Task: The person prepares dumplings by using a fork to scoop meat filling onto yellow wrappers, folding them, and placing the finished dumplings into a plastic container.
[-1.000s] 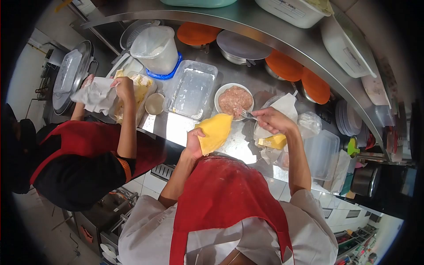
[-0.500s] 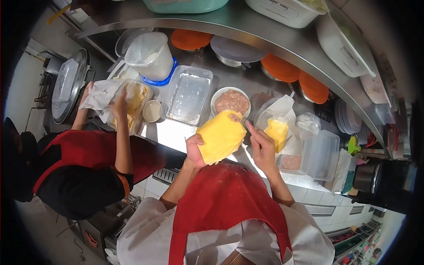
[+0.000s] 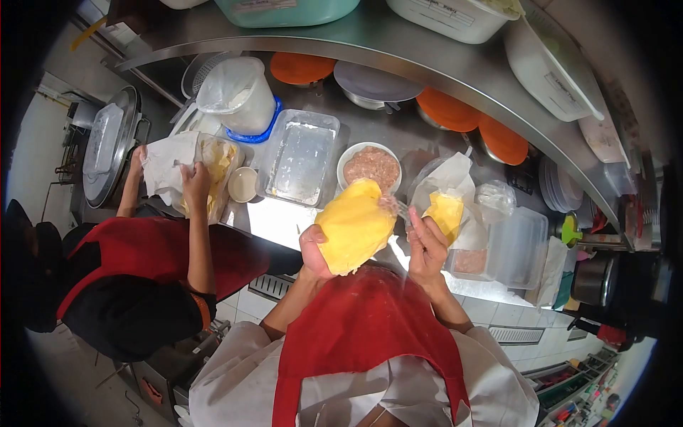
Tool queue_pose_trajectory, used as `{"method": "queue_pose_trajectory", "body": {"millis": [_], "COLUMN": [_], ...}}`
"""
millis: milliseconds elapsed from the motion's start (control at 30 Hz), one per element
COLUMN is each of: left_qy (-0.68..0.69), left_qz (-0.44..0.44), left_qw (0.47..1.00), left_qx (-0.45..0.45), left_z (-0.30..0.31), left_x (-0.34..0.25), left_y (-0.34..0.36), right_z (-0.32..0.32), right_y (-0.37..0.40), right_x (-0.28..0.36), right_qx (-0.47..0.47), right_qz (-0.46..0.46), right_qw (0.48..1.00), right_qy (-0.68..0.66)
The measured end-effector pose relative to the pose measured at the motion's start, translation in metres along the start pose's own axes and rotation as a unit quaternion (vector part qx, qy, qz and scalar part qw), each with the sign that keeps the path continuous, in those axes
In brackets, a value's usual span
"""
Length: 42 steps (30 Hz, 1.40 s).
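Note:
My left hand (image 3: 315, 250) is closed around the lower left edge of a stack of yellow dough sheets (image 3: 354, 229), held up in front of my apron. My right hand (image 3: 427, 247) grips a small metal fork (image 3: 402, 209), partly hidden by the fingers. A bit of minced meat clings to the fork's end, at the right edge of the sheets. Just behind the sheets stands a white bowl (image 3: 343, 165) of minced meat (image 3: 371, 168). To the right, more yellow sheets (image 3: 446, 213) lie on white paper in an opened bag.
A clear plastic tray (image 3: 333, 135) and a small cup (image 3: 243, 185) stand left of the bowl. Beyond is a white tub (image 3: 242, 107). Clear containers (image 3: 518, 245) sit at right. A metal shelf (image 3: 377, 55) overhangs the back. At left, a co-worker's hands (image 3: 196, 186) hold white paper over a tray.
My right hand has turned, its fingers more raised, and the fork with meat has shifted slightly right. The sheets' top edge now curls over. The co-worker's paper has moved slightly.

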<state>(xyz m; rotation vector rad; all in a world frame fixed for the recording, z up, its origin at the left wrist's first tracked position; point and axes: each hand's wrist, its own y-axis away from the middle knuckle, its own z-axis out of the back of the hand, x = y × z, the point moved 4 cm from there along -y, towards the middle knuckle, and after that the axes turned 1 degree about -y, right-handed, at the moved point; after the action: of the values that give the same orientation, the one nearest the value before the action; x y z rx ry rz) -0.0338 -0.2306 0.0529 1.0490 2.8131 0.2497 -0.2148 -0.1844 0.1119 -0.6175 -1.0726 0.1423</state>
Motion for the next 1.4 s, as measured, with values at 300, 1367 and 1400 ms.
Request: {"method": "queue_pose_trajectory", "body": {"millis": [300, 1367, 1400], "left_qy": [-0.032, 0.016, 0.035], "left_qz": [-0.025, -0.041, -0.023], "left_qw": [0.999, 0.999, 0.998], "left_qx": [-0.022, 0.016, 0.037], "left_z": [-0.01, -0.015, -0.012], "left_x": [-0.001, -0.007, -0.007], "left_y": [0.002, 0.011, 0.008], "right_z": [0.003, 0.003, 0.005], "right_y": [-0.005, -0.039, -0.042], "right_x": [0.001, -0.002, -0.003], "right_qx": [0.054, 0.198, 0.215], "right_qz": [-0.112, -0.236, -0.245], "right_qw": [0.991, 0.934, 0.926], "right_qy": [-0.045, -0.18, -0.191]}}
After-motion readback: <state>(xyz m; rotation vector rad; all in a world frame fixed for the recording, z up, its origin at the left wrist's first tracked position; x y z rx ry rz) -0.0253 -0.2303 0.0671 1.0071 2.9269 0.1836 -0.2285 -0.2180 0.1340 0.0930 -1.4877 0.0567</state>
